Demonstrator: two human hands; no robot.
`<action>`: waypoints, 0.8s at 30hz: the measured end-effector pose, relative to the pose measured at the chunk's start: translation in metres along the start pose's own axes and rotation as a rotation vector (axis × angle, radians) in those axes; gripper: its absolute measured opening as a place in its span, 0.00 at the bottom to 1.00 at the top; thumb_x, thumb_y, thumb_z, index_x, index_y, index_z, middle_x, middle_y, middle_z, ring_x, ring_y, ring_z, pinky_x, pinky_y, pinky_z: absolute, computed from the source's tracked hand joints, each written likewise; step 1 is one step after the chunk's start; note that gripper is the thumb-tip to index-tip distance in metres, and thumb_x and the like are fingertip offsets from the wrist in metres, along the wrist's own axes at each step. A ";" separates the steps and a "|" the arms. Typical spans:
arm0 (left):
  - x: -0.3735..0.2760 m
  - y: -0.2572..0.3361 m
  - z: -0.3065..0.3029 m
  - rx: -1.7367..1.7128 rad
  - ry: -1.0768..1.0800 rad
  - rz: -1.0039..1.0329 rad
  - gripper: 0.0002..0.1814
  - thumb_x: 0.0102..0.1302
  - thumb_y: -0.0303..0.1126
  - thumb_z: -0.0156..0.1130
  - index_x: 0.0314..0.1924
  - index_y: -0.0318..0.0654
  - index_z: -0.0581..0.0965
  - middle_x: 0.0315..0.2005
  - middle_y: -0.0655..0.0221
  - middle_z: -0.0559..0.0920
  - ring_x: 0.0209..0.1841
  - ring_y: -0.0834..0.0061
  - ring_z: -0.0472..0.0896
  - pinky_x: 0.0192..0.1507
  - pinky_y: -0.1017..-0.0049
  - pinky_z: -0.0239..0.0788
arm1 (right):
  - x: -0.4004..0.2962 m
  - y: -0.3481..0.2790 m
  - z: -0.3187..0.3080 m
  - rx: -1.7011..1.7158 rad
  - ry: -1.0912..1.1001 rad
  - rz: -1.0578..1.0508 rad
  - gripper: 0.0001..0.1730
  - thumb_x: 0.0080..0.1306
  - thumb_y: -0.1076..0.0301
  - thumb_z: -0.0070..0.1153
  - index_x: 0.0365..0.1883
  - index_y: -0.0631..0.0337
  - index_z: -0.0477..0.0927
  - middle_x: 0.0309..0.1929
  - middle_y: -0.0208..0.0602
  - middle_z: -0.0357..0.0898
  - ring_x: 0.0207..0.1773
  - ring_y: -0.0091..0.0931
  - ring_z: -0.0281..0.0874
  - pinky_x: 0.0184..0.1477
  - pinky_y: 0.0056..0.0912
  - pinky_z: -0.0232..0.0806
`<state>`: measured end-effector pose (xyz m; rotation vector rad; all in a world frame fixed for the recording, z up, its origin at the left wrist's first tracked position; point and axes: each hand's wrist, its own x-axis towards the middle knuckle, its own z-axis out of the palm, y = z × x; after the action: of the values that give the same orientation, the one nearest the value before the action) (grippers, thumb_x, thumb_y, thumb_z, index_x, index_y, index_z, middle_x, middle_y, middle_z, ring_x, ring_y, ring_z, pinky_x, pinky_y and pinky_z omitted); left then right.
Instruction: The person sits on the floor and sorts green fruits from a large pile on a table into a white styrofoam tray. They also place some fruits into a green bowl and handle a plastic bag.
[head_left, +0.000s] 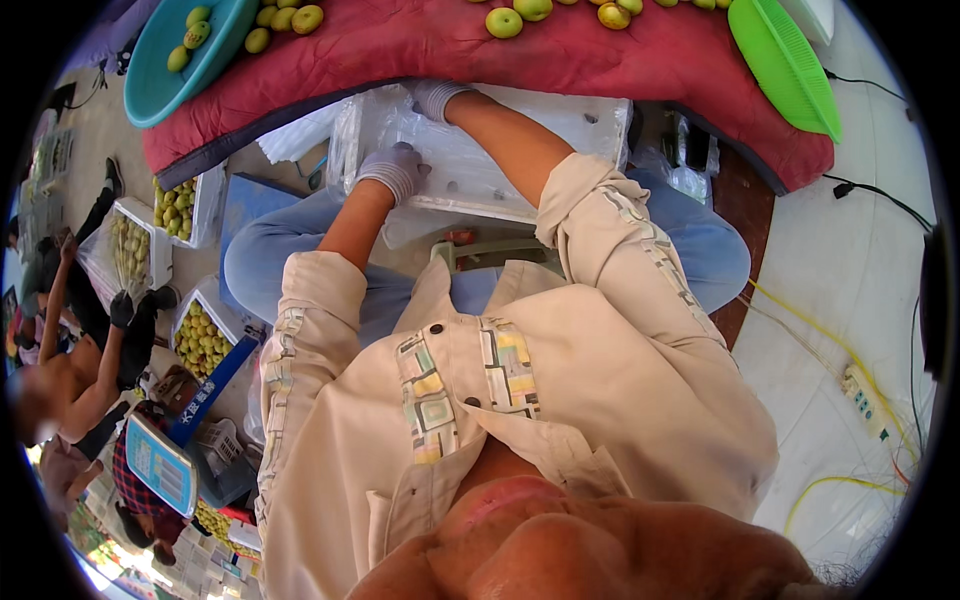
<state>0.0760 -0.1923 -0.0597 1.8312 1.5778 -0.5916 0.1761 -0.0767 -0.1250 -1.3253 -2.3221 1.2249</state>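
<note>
A white foam box (525, 142) covered in clear plastic film lies before my knees, its far side under the edge of a red quilted cover (450, 52). My left hand (396, 169), in a grey knit glove with a striped cuff, rests on the film at the near left part of the box. Its fingers are bent, and whether they pinch the film is hard to see. Farther forward, my right hand (439, 99) wears a matching glove and touches the box's far left part, its fingertips partly hidden by the quilt's edge.
On the quilt sit several green-yellow fruits (504, 23), a blue basin (191, 67) and a green basket (787, 71). Left are fruit-filled foam boxes (196, 337), a weighing scale (161, 461) and a person handling a plastic bag (112, 255). A power strip (864, 401) and cables lie right.
</note>
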 end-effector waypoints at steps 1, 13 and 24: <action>0.000 0.000 -0.009 -0.009 -0.012 -0.036 0.21 0.66 0.47 0.51 0.49 0.42 0.80 0.58 0.58 0.75 0.55 0.57 0.77 0.59 0.62 0.66 | 0.004 0.006 0.002 0.006 -0.002 -0.010 0.25 0.65 0.60 0.51 0.59 0.57 0.71 0.51 0.53 0.77 0.47 0.42 0.79 0.51 0.44 0.69; 0.030 0.001 -0.005 0.117 0.554 0.151 0.14 0.60 0.38 0.59 0.45 0.46 0.80 0.44 0.61 0.79 0.47 0.58 0.79 0.50 0.60 0.71 | -0.150 -0.010 -0.065 -0.671 -0.116 0.030 0.37 0.58 0.61 0.60 0.65 0.55 0.64 0.69 0.40 0.59 0.70 0.38 0.58 0.65 0.45 0.58; 0.012 0.016 0.010 0.127 0.356 0.007 0.20 0.56 0.36 0.62 0.50 0.42 0.78 0.51 0.59 0.76 0.54 0.59 0.76 0.54 0.60 0.68 | -0.110 -0.027 -0.043 -0.635 -0.046 -0.252 0.31 0.61 0.67 0.53 0.65 0.52 0.64 0.71 0.39 0.55 0.71 0.41 0.56 0.66 0.46 0.57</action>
<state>0.0943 -0.1924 -0.0721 2.1268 1.7945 -0.3834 0.2455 -0.1462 -0.0545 -1.0983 -2.9335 0.4540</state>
